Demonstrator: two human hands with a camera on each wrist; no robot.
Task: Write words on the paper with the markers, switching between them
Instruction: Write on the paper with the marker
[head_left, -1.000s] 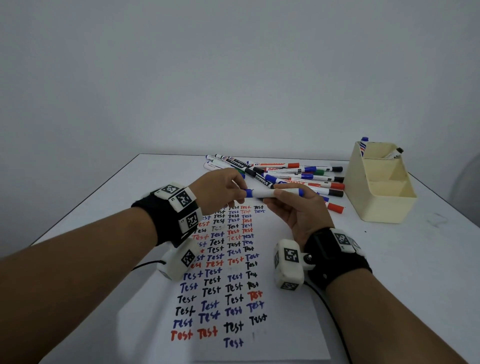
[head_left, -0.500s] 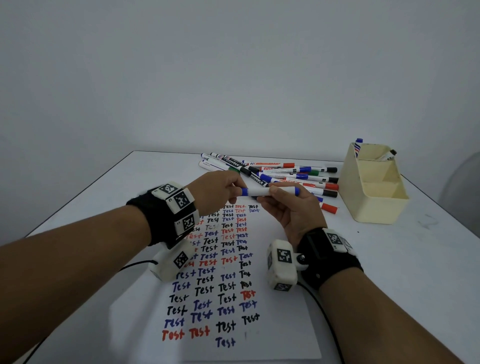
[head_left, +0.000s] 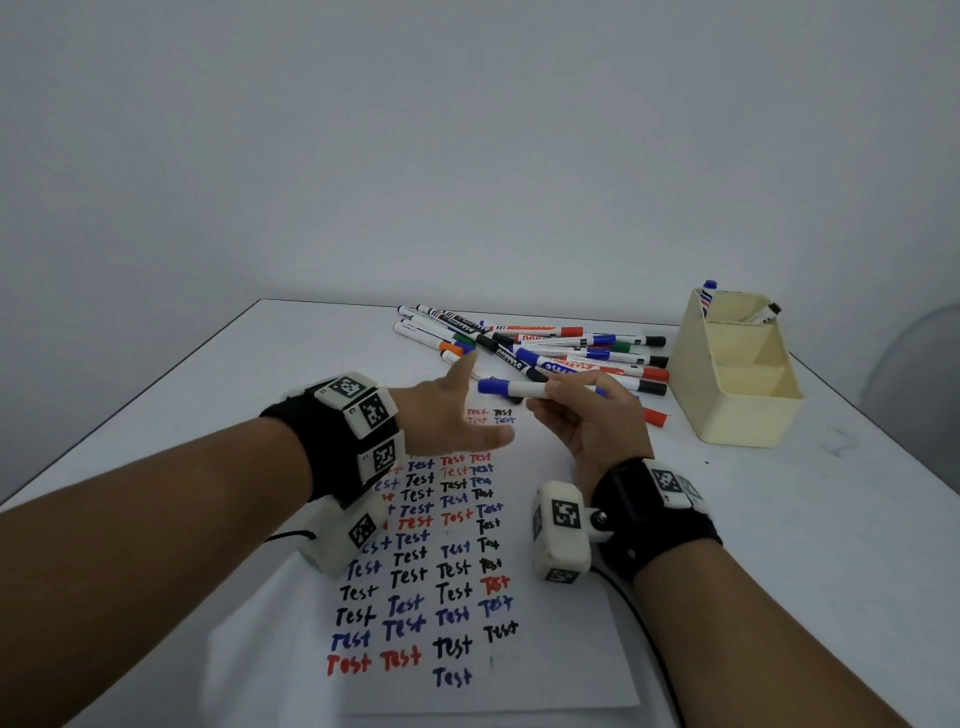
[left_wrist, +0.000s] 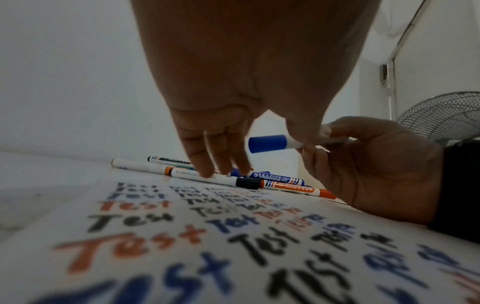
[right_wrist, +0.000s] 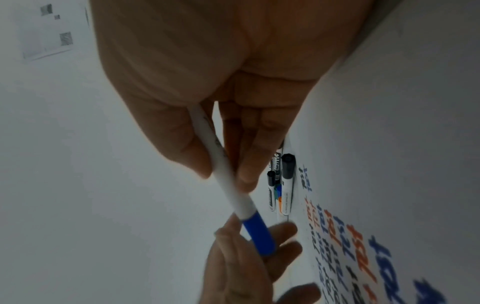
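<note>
A white marker with a blue cap (head_left: 522, 388) lies level above the top of the paper (head_left: 561, 649). My right hand (head_left: 576, 413) pinches its white barrel between thumb and fingers, as the right wrist view shows (right_wrist: 228, 185). The blue cap (left_wrist: 269, 143) is on and points left. My left hand (head_left: 449, 410) is off the marker, its fingers (left_wrist: 215, 156) straight and spread, reaching out over the near edge of the marker pile (head_left: 550, 348). It holds nothing. The paper carries rows of "Test" in black, blue and red.
Several capped markers in different colours lie in a heap at the back of the white table (head_left: 831, 519). A cream three-compartment holder (head_left: 737, 379) with two markers in its back compartment stands at the right. A fan (left_wrist: 446, 115) stands beyond the table.
My left hand has let go of the marker's capped end and opened, its fingers stretching out towards the pile. The right hand keeps hold of the marker.
</note>
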